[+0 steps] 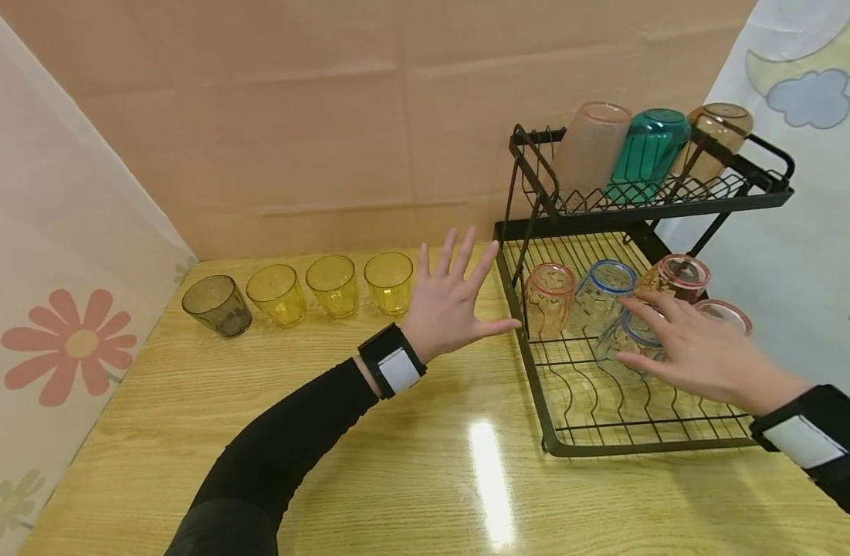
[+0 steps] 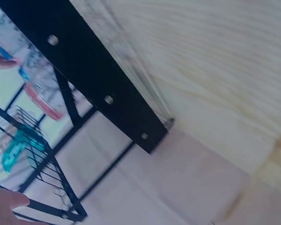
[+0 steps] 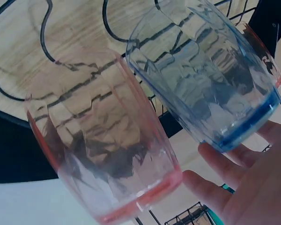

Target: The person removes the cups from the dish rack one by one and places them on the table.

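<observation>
My left hand (image 1: 444, 309), fingers spread wide, hovers over the table beside the left edge of the black two-tier dish rack (image 1: 539, 394). It holds nothing; only part of it (image 2: 7, 206) shows in the left wrist view. Over the lower tier, my right hand (image 1: 712, 355) reaches to an upside-down blue-rimmed glass (image 3: 196, 79). Its extended fingertips (image 3: 215, 157) lie at that glass's base, not curled round it. A pink-rimmed glass (image 3: 103, 131) stands inverted close by. Behind are another blue-rimmed glass (image 1: 608, 286), a pink-rimmed glass (image 1: 551, 297) and a red-tinted glass (image 1: 682, 274).
On the upper tier sit a clear pinkish glass (image 1: 594, 150), a teal glass (image 1: 647, 154) and an amber glass (image 1: 723, 135), all inverted. Along the table's back left stand a grey glass (image 1: 219, 305) and three yellow glasses (image 1: 333, 286), upright in a row.
</observation>
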Tool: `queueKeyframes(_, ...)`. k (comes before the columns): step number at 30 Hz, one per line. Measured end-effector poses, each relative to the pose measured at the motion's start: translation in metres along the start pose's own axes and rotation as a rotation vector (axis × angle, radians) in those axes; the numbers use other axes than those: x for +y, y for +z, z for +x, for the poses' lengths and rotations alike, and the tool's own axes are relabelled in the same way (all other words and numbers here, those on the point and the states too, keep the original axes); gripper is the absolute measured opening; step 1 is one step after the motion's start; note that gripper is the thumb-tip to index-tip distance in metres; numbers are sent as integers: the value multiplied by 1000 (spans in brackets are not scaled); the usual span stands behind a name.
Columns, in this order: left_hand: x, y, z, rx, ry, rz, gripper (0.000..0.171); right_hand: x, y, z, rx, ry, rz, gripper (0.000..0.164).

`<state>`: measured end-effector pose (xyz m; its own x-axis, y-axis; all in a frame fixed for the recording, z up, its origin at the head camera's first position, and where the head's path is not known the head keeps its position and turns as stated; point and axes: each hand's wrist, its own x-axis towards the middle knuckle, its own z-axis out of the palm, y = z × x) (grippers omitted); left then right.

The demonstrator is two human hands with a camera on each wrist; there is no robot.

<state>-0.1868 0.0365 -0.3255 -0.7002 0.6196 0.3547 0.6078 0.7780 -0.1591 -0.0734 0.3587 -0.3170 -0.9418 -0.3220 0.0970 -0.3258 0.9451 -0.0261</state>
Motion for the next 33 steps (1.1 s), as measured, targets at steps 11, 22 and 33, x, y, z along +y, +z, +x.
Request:
queueKeyframes(11,30,-4,-6,-31,80,-80,110,-1,7,20,-62,53,-2,67)
queueKeyframes(22,56,-4,-4,-108,130,-114,110,3,12,32,2,-19,-85,56)
queueKeyframes(33,76,-4,-1,-115,122,-200,106,-5,-5,32,58,5,-37,49)
